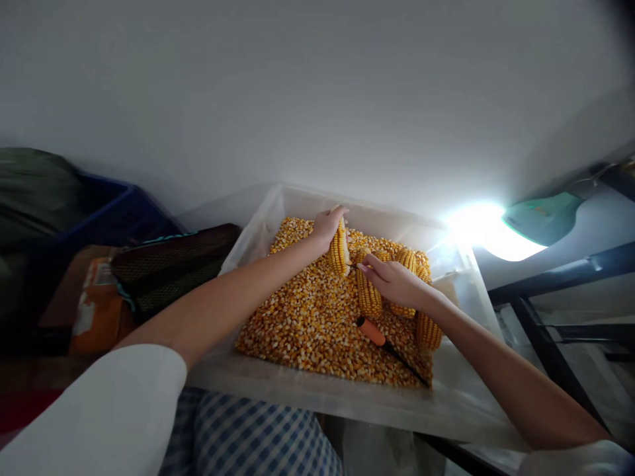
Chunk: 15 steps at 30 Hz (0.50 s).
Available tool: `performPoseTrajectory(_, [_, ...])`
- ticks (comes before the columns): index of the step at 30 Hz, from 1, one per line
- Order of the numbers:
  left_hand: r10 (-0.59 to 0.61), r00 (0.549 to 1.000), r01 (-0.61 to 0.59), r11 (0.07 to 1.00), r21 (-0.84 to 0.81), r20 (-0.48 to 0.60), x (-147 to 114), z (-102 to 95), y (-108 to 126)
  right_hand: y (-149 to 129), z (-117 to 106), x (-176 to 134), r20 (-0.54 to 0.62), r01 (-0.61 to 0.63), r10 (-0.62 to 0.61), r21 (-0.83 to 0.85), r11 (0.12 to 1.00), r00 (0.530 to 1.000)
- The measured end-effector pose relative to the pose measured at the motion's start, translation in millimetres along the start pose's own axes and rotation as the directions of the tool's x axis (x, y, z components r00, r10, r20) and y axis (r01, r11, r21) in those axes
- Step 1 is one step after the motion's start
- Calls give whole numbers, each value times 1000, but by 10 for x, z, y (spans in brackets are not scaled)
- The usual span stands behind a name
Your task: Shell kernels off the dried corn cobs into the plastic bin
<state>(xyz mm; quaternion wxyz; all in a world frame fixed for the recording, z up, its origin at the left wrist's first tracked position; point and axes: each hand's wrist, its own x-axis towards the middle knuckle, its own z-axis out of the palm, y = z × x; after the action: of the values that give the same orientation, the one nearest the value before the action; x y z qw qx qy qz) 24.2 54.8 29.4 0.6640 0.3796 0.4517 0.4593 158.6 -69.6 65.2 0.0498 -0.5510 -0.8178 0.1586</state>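
Observation:
My left hand (328, 228) is closed round the upper part of an ear of corn (338, 251), tilted over the bin. The ear's right side looks pale, with kernels gone there. My right hand (389, 277) is pinched just right of that ear; a small dark tip shows by its fingertips, but what it holds is too small to name. Under this hand lies another ear of corn (368, 297), and several more ears (427, 330) lie to the right. Loose corn kernels (312, 324) cover the floor of the translucent plastic bin (317, 395).
An orange-handled tool (372, 332) with a dark shaft lies on the kernels. A bright lamp (520, 228) shines at the right, above a dark metal frame (540, 344). Left of the bin are a black mesh bag (173, 268), an orange box (96, 307) and a blue crate (114, 205).

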Motion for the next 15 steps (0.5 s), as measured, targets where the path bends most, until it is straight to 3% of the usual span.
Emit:
performPoseTrajectory(8, [86,995,-84,995,46,-48,-13,13,-24,-51,78,-5,-26,81,-88,-221,972,996])
performPoseTrajectory(15, [85,995,-80,992,94,-59,-26,15,-31,-96,100,-31,-9,38,-43,-314,949,999])
